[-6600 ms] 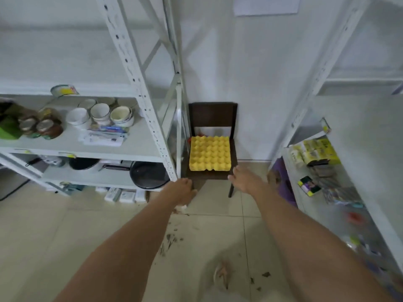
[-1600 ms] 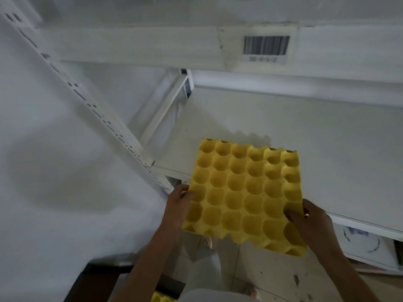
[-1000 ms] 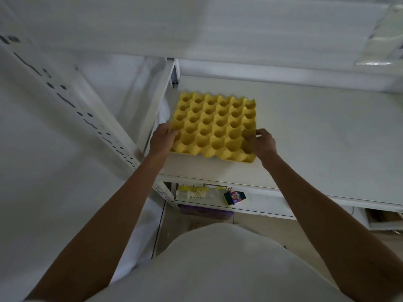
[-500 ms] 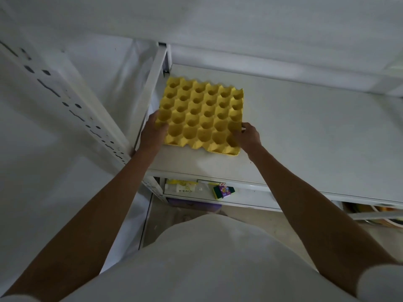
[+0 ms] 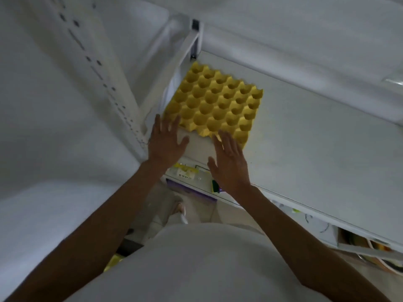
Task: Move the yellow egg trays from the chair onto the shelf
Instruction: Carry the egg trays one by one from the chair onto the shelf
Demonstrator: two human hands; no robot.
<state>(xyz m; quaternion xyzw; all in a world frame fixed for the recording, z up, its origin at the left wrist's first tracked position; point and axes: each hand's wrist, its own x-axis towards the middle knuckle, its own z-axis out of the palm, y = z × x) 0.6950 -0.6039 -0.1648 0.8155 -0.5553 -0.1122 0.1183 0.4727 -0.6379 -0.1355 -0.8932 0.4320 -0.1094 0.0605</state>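
Note:
A yellow egg tray [image 5: 214, 103] lies flat on the white shelf [image 5: 316, 140], in its far left corner beside the upright post. My left hand [image 5: 166, 141] hovers just in front of the tray's near left corner, fingers spread and empty. My right hand [image 5: 230, 162] is at the tray's near edge, fingers apart, holding nothing; its fingertips overlap the rim. A sliver of yellow [image 5: 113, 261] shows low down by my body, where the dark chair [image 5: 127, 245] is mostly hidden.
A perforated white shelf post [image 5: 109, 83] runs diagonally on the left against a white wall. Below the shelf board a lower level holds small packets [image 5: 185, 171] and a purple box [image 5: 192, 190]. More clutter [image 5: 370, 247] sits at the lower right.
Both hands have let go of the tray and drawn back toward me with fingers spread. The tray now rests on the shelf, pushed deeper into the left corner.

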